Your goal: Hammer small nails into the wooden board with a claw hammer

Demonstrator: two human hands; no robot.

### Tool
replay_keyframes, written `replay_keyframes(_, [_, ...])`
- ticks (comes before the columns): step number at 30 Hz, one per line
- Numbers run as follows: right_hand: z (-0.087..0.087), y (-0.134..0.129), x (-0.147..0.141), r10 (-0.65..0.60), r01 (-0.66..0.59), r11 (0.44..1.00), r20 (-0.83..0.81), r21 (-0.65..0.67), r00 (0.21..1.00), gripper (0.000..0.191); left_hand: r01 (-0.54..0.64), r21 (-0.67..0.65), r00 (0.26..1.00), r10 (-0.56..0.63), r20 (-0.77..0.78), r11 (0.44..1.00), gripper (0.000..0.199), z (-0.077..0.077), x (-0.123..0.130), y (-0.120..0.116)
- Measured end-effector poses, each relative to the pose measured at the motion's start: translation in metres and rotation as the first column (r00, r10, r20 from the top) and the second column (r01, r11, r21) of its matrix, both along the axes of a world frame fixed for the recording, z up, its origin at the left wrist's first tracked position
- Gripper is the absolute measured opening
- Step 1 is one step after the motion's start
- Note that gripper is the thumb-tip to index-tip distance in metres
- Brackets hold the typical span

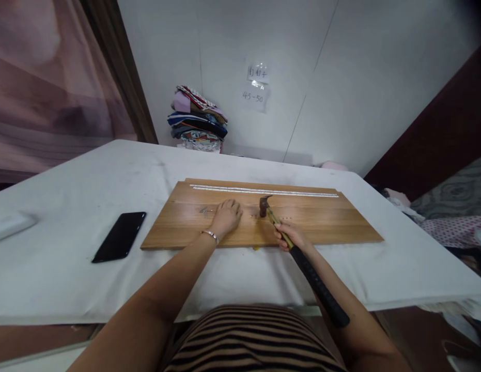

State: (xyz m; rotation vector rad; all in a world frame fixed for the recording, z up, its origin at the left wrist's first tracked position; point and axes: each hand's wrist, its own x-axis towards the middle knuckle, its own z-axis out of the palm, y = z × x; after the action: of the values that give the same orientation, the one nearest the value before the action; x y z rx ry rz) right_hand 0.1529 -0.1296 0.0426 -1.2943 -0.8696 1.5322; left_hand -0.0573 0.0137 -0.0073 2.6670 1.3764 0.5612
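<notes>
My right hand (292,238) is closed around the upper handle of a claw hammer (302,262), close to its head. The hammer's rust-brown head is over the middle of a wooden board (170,227), and its black grip points back toward me. My left hand (227,217), with a bracelet at the wrist, lies palm down on the board left of the hammer head, its fingers stretched forward. A few loose nails (205,211) lie just left of it. Several small dark nail points (285,218) dot the board on both sides of the hammer head.
Two white measuring strips (263,191) run along the board's far side. A black phone (120,236) lies left of the board on the white-covered table (89,181). Folded clothes (197,121) are stacked by the wall, where paper notes (255,95) hang.
</notes>
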Motion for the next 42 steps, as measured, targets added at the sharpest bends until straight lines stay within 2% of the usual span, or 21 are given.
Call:
replay_keyframes(8, [0.001,-0.006,0.002,-0.019,0.019,0.998,-0.014,0.056,1.0,0.049,0.009,-0.004,1.0,-0.009,0.027,1.0,0.023,-0.003,-0.001,0.003])
replay_keyframes(15, [-0.009,-0.004,-0.002,-0.009,0.009,0.999,-0.008,0.037,1.0,0.052,0.005,0.003,1.0,-0.005,0.017,1.0,0.025,-0.002,-0.001,0.002])
replay_keyframes(21, [-0.009,-0.002,0.002,0.019,-0.016,0.999,-0.078,0.039,0.997,0.051,-0.021,-0.004,1.0,0.021,0.013,1.0,0.025,-0.002,-0.001,0.003])
replay_keyframes(29, [-0.02,0.001,0.001,0.045,-0.038,0.997,-0.1,0.07,0.994,0.047,-0.014,0.011,0.999,0.014,0.04,1.0,0.028,-0.012,-0.003,0.008])
replay_keyframes(37, [-0.012,-0.005,0.008,0.082,-0.066,0.992,-0.162,0.103,0.983,0.042,0.007,0.016,0.998,-0.008,0.058,1.0,0.026,-0.013,-0.005,0.008])
replay_keyframes(42, [-0.017,-0.006,0.008,0.106,-0.095,0.992,-0.164,0.078,0.981,0.043,0.021,0.019,0.998,-0.022,0.056,1.0,0.028,-0.013,-0.007,0.009])
